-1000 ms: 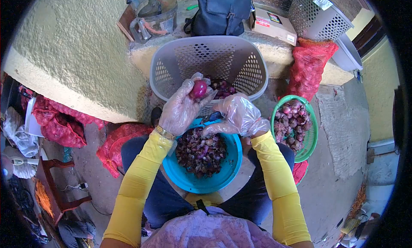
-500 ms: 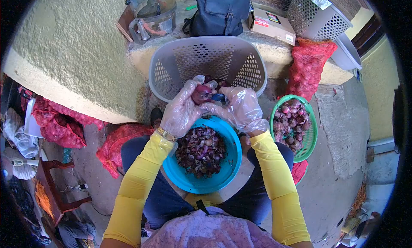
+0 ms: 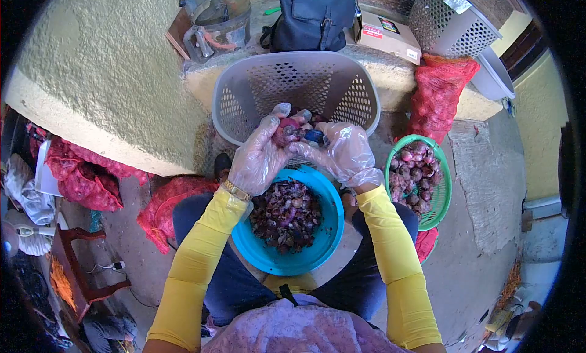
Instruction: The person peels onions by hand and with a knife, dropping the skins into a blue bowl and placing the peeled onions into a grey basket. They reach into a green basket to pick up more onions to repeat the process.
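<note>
My left hand, in a clear plastic glove, grips a small red onion above the near rim of the grey basket. My right hand, also gloved, holds a blue-handled knife right against the onion. Both hands meet over the gap between the grey basket and the blue bowl on my lap, which is full of purple onion skins. A few peeled onions show inside the grey basket behind my fingers.
A green basket of unpeeled onions sits at my right. Red mesh sacks lie right and left. On the ledge behind stand a black bag, a cardboard box, a jug and another grey basket.
My left hand lowered the onion slightly and my right hand rose from over the blue bowl to meet it, bringing the knife against the onion.
</note>
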`<control>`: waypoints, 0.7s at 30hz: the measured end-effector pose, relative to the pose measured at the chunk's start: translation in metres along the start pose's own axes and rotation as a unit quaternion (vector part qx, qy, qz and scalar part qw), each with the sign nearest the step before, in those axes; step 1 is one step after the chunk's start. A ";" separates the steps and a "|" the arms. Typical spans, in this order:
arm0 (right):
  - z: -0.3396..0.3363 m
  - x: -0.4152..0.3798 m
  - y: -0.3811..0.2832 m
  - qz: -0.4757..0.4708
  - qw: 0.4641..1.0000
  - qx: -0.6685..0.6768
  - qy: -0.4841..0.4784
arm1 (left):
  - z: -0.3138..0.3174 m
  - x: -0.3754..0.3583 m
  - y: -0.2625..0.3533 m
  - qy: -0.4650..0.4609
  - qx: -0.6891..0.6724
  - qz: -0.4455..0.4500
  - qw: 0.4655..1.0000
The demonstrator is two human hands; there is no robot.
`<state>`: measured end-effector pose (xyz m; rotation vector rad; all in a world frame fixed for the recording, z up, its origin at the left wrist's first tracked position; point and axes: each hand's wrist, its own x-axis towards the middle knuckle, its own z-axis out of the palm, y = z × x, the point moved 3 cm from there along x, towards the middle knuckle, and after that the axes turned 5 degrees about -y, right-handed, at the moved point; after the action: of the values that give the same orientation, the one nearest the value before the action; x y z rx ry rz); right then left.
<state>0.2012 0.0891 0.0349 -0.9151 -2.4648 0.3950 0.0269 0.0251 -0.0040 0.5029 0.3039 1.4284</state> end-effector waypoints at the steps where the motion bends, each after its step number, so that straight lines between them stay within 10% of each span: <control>1: 0.001 0.001 0.000 -0.003 1.000 0.002 -0.006 | 0.000 0.000 -0.001 -0.009 -0.003 0.001 1.000; 21: 0.003 0.002 -0.005 -0.045 0.998 0.015 -0.043 | -0.003 0.000 0.002 0.008 0.003 0.000 1.000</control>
<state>0.1960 0.0866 0.0355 -0.7880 -2.5598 0.4464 0.0238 0.0261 -0.0056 0.4973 0.3214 1.4316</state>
